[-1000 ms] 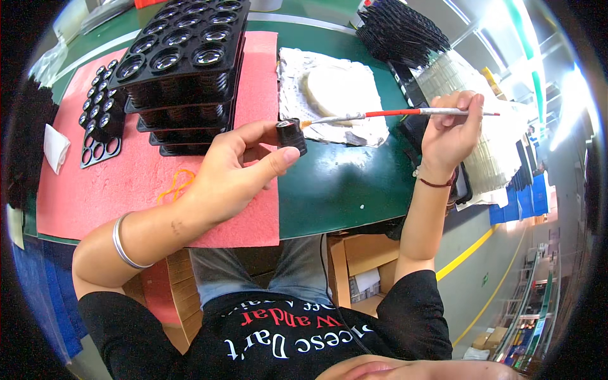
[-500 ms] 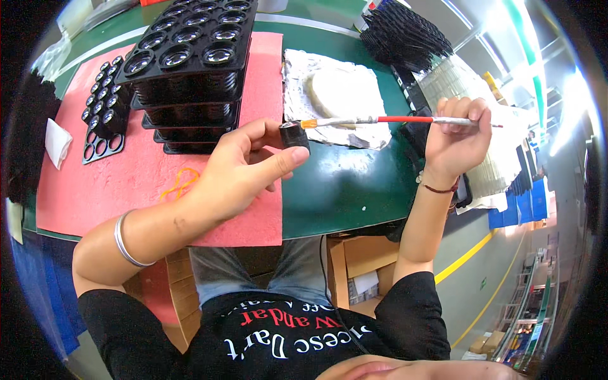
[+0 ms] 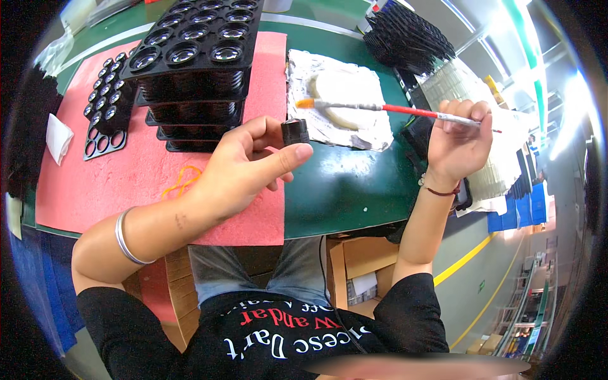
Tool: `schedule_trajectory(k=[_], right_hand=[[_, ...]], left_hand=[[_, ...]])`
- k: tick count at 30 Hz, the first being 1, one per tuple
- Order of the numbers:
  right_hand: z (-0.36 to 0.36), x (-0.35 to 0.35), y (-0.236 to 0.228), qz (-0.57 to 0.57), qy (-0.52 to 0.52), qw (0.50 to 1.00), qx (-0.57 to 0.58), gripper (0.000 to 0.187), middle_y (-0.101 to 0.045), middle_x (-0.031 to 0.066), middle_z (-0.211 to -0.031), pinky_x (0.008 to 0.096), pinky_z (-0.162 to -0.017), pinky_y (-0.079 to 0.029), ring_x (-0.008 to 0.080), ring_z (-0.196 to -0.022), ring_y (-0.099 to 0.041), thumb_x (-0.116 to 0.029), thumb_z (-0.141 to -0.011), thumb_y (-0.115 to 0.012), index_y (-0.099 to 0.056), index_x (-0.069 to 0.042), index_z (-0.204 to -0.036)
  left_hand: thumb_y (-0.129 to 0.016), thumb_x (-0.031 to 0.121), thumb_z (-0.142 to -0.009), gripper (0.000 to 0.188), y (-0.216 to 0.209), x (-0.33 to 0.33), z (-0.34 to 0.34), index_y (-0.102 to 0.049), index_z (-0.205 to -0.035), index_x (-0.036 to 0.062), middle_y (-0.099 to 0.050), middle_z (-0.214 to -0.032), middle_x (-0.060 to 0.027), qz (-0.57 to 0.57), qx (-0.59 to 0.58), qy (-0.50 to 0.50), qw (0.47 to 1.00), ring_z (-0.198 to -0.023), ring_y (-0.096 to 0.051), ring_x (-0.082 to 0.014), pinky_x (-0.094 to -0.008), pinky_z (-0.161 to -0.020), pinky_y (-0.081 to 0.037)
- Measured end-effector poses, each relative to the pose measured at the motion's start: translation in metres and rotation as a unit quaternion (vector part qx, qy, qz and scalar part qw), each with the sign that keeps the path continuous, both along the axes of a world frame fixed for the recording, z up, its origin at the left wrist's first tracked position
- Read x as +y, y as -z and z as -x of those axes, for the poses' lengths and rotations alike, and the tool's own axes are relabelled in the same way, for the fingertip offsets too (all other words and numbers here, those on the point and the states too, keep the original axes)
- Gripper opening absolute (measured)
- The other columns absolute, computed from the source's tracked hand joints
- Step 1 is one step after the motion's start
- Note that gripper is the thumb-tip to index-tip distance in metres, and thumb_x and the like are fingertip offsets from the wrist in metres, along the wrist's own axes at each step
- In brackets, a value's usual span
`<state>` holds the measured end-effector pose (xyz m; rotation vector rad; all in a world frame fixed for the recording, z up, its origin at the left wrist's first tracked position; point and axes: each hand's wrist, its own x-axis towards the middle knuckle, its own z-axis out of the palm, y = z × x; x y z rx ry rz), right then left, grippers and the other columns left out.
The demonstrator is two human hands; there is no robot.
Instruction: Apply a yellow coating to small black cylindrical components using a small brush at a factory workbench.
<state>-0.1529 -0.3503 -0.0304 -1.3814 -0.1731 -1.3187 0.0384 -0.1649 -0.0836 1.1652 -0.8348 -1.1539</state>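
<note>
Between the thumb and fingers of my left hand (image 3: 256, 152) is a small black cylindrical lens barrel (image 3: 294, 132), held over the edge of the pink mat. My right hand (image 3: 461, 136) grips the far end of a paintbrush (image 3: 405, 110) with a red and white handle. The brush's orange bristles point left and hang just above the barrel, apart from it. Under the brush, a round white pad (image 3: 342, 95) rests on a crumpled white sheet (image 3: 301, 76).
Tall stacked black trays (image 3: 190, 82) of lenses stand on the pink mat (image 3: 145, 180). Left of them, black barrels fill part of a perforated holder (image 3: 104, 145). A yellow rubber band (image 3: 182, 180) lies near my left forearm. Black stacked trays (image 3: 405, 35) stand at the back right of the green table (image 3: 335, 202).
The brush tip has lifted off the top of the barrel and moved slightly up and left. My left hand keeps hold of the barrel, which now stands more upright.
</note>
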Motion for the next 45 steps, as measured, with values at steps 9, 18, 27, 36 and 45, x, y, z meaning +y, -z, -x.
schedule_trajectory(k=[9, 18, 27, 36, 45], right_hand=[[0.0068, -0.0079, 0.0022, -0.023, -0.045, 0.999, -0.006, 0.011, -0.050, 0.0099, -0.069, 0.0289, -0.061, -0.037, 0.0168, -0.063, -0.045, -0.017, -0.084, -0.042, -0.042, -0.006, -0.084], [0.0061, -0.0039, -0.0021, 0.003, 0.017, 1.000, 0.013, 0.013, -0.050, 0.0120, -0.064, 0.0281, -0.054, -0.036, 0.0173, -0.054, -0.043, -0.015, -0.079, -0.042, -0.042, -0.005, -0.087], [0.0066, -0.0052, -0.0008, 0.023, 0.066, 0.997, 0.013, 0.014, -0.050, 0.0126, -0.060, 0.0282, -0.052, -0.036, 0.0169, -0.051, -0.043, -0.016, -0.078, -0.041, -0.041, -0.004, -0.085], [0.0084, 0.0004, -0.0048, 0.063, 0.035, 0.996, 0.042, 0.018, -0.046, 0.0116, -0.047, 0.0243, -0.038, -0.033, 0.0151, -0.035, -0.037, -0.015, -0.079, -0.039, -0.035, -0.003, -0.092], [0.0085, -0.0047, -0.0049, 0.072, 0.053, 0.995, 0.037, 0.017, -0.043, 0.0100, -0.046, 0.0242, -0.038, -0.031, 0.0137, -0.037, -0.034, -0.013, -0.079, -0.038, -0.034, -0.005, -0.094]], left_hand=[[-0.057, 0.022, -0.078, 0.025, -0.0009, 0.0021, -0.0019, -0.049, -0.095, 0.0048, -0.057, -0.080, -0.0046, 0.045, 0.040, 0.015, 0.998, -0.057, -0.046, -0.0035, -0.0164, -0.047, -0.036], [-0.057, 0.022, -0.078, 0.028, 0.0013, 0.0022, -0.0027, -0.048, -0.097, 0.0036, -0.056, -0.081, -0.0058, 0.054, 0.058, 0.026, 0.997, -0.054, -0.044, -0.0049, -0.0176, -0.044, -0.035], [-0.057, 0.023, -0.078, 0.029, 0.0017, 0.0011, -0.0022, -0.047, -0.098, 0.0040, -0.055, -0.080, -0.0055, 0.053, 0.063, 0.025, 0.996, -0.053, -0.045, -0.0047, -0.0172, -0.044, -0.035], [-0.057, 0.024, -0.078, 0.029, 0.0018, 0.0013, -0.0024, -0.047, -0.097, 0.0044, -0.056, -0.080, -0.0060, 0.058, 0.064, 0.027, 0.996, -0.053, -0.045, -0.0043, -0.0172, -0.044, -0.034], [-0.054, 0.023, -0.079, 0.034, 0.0027, 0.0010, -0.0022, -0.047, -0.106, 0.0024, -0.057, -0.087, -0.0089, 0.066, 0.058, 0.035, 0.995, -0.053, -0.044, -0.0036, -0.0166, -0.044, -0.034]])
